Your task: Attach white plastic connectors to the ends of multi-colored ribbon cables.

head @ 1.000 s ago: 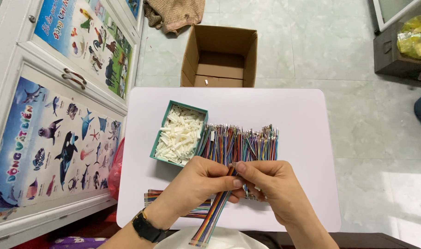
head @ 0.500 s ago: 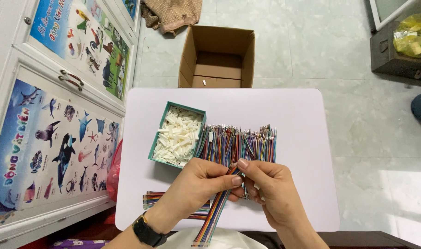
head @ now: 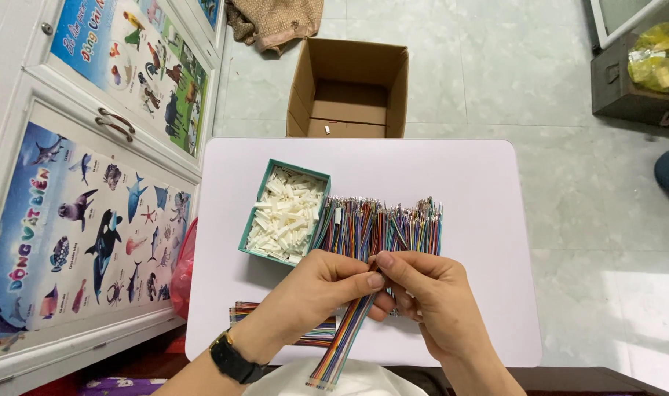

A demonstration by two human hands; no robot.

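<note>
My left hand (head: pixel 316 293) and my right hand (head: pixel 422 297) meet over the near part of a small white table (head: pixel 488 183). Together they pinch a flat ribbon of multicoloured wires (head: pixel 345 341) whose loose end hangs down over the table's front edge. Just beyond my fingers lies a wide row of similar coloured wires (head: pixel 386 227) with metal tips. To its left stands a green box (head: pixel 255 220) full of small white plastic connectors (head: pixel 287 213). A black watch sits on my left wrist.
More coloured wire ribbons (head: pixel 316 334) lie under my left forearm. An open cardboard box (head: pixel 349 92) stands on the tiled floor past the table. A white cabinet with animal posters (head: pixel 92 183) runs along the left. A dark case (head: pixel 635 95) stands at the far right.
Both hands stay pinched on the wire ribbon; my fingertips have shifted slightly along its upper end. The view has tilted a little.
</note>
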